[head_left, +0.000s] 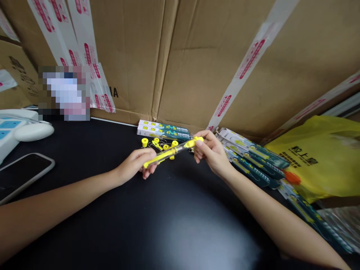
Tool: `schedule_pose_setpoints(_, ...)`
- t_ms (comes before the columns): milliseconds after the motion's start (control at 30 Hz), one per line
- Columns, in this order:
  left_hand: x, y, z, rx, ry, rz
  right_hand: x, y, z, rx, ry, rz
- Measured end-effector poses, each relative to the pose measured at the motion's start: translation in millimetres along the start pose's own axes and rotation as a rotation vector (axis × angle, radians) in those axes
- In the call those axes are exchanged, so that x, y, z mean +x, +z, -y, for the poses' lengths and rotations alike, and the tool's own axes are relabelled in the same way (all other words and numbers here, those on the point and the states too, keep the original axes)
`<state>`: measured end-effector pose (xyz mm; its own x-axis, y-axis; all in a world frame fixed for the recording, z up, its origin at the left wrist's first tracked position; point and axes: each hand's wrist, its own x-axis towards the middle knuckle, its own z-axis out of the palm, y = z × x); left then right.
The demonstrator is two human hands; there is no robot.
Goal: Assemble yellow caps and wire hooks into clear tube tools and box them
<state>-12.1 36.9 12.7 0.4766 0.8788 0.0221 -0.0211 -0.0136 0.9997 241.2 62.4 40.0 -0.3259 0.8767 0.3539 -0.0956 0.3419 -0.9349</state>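
Between my two hands, above the black table, a clear tubular spring scale (176,150) with yellow parts slants up to the right. My left hand (137,162) is closed round its lower left end. The fingers of my right hand (211,152) pinch the yellow cap (194,141) at the upper right end. Just behind the tube lie several small yellow end caps (144,142) and wire hooks (165,141), partly hidden by it. My left palm and some fingertips are out of sight.
Printed slim boxes (163,129) lie behind the loose parts. More such boxes (250,157) are stacked right, beside a yellow plastic bag (317,157). A phone (25,174), white mouse (33,131) and power strip (8,129) sit left. Large cartons (126,56) wall the back.
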Motion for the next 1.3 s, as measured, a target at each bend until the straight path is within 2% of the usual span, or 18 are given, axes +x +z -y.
schedule_pose_setpoints(67,-4,5.8,-6,0.009,-0.052,0.167,-2,2,3,0.000,0.017,0.070)
schedule_pose_setpoints(133,-8,12.2,-10,0.015,-0.082,0.265,-6,7,6,-0.031,0.030,0.135)
schedule_pose_setpoints(267,-11,21.9,-9,0.014,-0.112,0.246,-12,17,10,-0.090,0.037,0.227)
schedule_pose_setpoints(500,-14,27.5,0,-0.009,-0.043,0.205,-17,25,7,-0.118,0.080,0.308)
schedule_pose_setpoints(567,-15,28.6,1,-0.023,-0.017,0.167,-17,24,5,-0.190,0.067,0.279)
schedule_pose_setpoints(633,-14,27.6,0,-0.044,0.017,0.079,-15,21,2,-0.342,0.018,0.229)
schedule_pose_setpoints(767,-5,15.7,-1,-0.096,0.087,-0.229,-11,15,-8,-0.751,-0.088,0.162)
schedule_pose_setpoints(833,0,6.7,0,-0.127,0.151,-0.356,-11,15,-13,-0.889,-0.141,0.167)
schedule_pose_setpoints(933,7,-3.2,1,-0.134,0.206,-0.460,-13,18,-17,-1.027,-0.235,0.236)
schedule_pose_setpoints(1000,8,-5.1,3,-0.128,0.205,-0.469,-12,23,-17,-1.138,-0.294,0.311)
schedule_pose_setpoints(1133,7,-2.0,9,-0.091,0.199,-0.399,1,41,-11,-1.345,-0.372,0.448)
schedule_pose_setpoints(1300,6,-1.0,12,-0.095,0.198,-0.386,36,74,-4,-1.525,-0.327,0.513)
